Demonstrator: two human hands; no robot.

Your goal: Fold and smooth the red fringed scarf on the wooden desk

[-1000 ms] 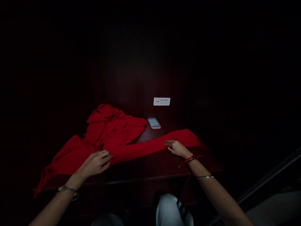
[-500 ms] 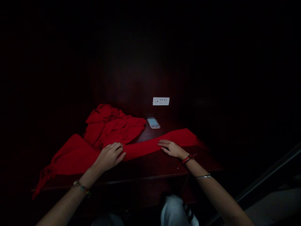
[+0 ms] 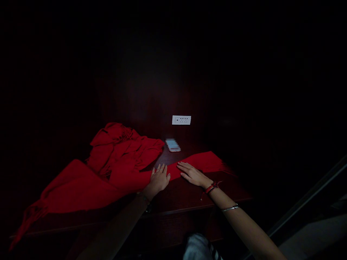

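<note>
The red scarf [image 3: 127,182] lies across the table [image 3: 184,200], lower middle. The left hand [image 3: 159,178] and right hand [image 3: 192,174] rest flat on it, gripping nothing. Looks like smoothing; next needs gentle pressing.

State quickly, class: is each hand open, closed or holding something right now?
Left hand: open, palm down on the long strip of red fringed cloth, gripping nothing.
Right hand: open, palm down on the same strip, gripping nothing.

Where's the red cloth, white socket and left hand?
Red cloth [image 3: 130,181]: head view, on its flat strip.
White socket [image 3: 181,120]: head view, on its front plate.
Left hand [image 3: 159,180]: head view, on its back.
</note>
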